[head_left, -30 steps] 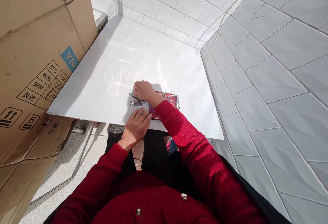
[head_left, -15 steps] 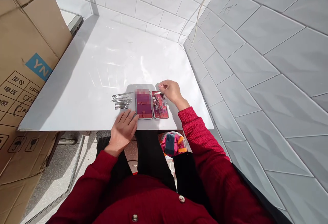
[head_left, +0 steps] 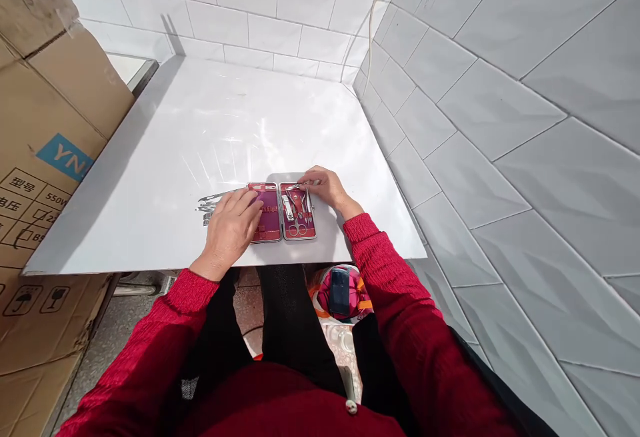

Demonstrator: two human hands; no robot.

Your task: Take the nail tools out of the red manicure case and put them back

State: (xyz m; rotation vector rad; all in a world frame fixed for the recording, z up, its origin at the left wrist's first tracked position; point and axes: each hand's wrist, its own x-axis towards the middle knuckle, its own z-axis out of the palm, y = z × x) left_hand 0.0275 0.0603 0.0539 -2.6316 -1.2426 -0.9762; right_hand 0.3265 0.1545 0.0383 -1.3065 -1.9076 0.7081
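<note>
A manicure case [head_left: 270,236] lies unfolded on the white tabletop, its lining red and purple. In its right half sit small scissors [head_left: 298,229], a nail clipper [head_left: 287,208] and other slim metal tools. My left hand [head_left: 231,225] rests with fingers stretched over the left half's outer edge. At the top of the right half, my right hand [head_left: 326,187] pinches a small silvery tool [head_left: 294,186]; its exact kind is unclear. Several loose metal tools [head_left: 206,204], clippers among them, lie left of the case, partly covered by my left hand.
The white table [head_left: 150,170] meets tiled walls at the back and right. A large cardboard box [head_left: 65,104] stands along the left side. Below the front edge is a pink and orange bag [head_left: 325,290] with a dark phone-like object [head_left: 340,292] on it. A cable [head_left: 371,30] hangs in the corner.
My left hand has moved up onto the case's left half, now covering part of the loose tools. My right hand's fingertips have come down to the top of the right half. The view has shifted.
</note>
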